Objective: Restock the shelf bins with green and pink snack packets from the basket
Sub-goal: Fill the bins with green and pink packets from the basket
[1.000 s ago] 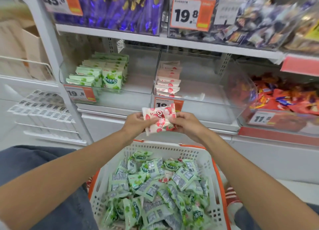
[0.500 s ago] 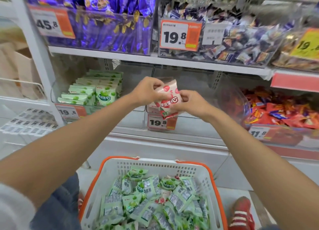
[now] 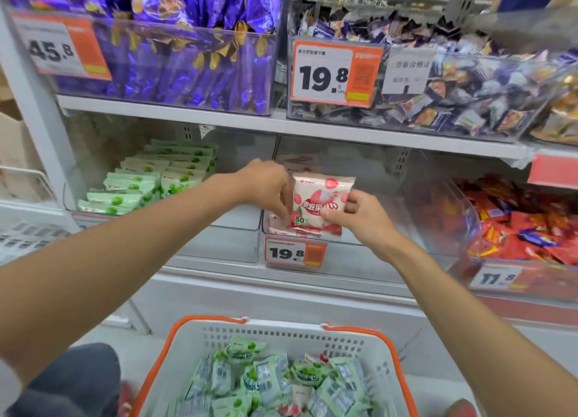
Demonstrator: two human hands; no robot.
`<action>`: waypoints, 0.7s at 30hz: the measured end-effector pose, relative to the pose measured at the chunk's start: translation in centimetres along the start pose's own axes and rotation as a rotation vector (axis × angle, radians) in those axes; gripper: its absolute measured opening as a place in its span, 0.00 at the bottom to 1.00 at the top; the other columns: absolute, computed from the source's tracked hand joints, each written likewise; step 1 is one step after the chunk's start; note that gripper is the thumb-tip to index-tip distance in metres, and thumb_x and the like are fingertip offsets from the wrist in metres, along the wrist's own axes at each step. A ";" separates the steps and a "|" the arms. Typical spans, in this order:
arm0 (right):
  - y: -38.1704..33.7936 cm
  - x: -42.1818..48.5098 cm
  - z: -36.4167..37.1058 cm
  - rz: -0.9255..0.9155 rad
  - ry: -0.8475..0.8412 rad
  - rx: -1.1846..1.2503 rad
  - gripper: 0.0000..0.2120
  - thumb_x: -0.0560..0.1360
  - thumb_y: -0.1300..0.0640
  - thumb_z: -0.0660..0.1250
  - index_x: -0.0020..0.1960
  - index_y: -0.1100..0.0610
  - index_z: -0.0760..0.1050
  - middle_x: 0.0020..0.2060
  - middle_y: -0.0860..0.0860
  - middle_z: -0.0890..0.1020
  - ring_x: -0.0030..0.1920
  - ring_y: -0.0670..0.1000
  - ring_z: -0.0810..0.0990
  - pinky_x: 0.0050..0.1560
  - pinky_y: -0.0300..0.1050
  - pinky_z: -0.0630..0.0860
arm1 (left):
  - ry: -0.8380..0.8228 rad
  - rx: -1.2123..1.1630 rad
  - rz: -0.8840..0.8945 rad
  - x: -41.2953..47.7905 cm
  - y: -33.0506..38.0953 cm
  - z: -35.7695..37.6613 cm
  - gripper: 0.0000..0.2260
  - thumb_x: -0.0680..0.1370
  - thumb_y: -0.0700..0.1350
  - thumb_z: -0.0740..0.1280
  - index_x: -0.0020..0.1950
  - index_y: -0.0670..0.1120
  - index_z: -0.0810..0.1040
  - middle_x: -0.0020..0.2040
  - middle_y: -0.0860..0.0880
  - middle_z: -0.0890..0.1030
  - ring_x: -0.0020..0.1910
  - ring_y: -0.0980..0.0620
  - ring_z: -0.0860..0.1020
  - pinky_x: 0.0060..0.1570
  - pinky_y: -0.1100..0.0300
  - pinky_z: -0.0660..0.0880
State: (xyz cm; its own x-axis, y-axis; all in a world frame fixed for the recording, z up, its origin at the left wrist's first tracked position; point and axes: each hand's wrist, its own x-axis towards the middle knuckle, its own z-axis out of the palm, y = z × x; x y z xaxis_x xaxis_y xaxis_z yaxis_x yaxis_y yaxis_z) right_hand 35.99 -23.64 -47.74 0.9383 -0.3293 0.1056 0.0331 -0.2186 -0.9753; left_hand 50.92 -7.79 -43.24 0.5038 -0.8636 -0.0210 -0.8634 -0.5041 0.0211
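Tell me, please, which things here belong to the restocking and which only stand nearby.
Belong to the job:
pink packet, held by left hand and right hand
basket
green packets in the basket
green packets in the shelf bin

Only nearby:
purple bags
mixed sweets
red snacks
price tags

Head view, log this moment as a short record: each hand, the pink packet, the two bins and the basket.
left hand: holds the pink packet at its left edge
right hand: pinches its lower right corner
pink packet: upright, above the pink stack in the middle bin
left bin: rows of green packets
basket: mostly green ones, a little pink showing
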 end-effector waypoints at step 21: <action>-0.4 -0.2 1.3 -0.044 -0.114 -0.236 0.09 0.70 0.61 0.75 0.45 0.49 0.79 0.35 0.45 0.80 0.33 0.38 0.76 0.34 0.31 0.71 | -0.014 -0.109 -0.005 0.3 -0.2 1.5 0.06 0.74 0.44 0.72 0.48 0.51 0.87 0.46 0.57 0.85 0.39 0.60 0.76 0.48 0.58 0.75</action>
State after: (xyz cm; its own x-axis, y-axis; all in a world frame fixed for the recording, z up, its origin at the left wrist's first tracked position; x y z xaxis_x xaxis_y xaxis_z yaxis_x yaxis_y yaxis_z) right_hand 36.22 -22.32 -47.67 0.9709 -0.2124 0.1110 0.0055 -0.4432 -0.8964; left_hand 51.20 -7.93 -44.77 0.5070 -0.8612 -0.0358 -0.8522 -0.5071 0.1292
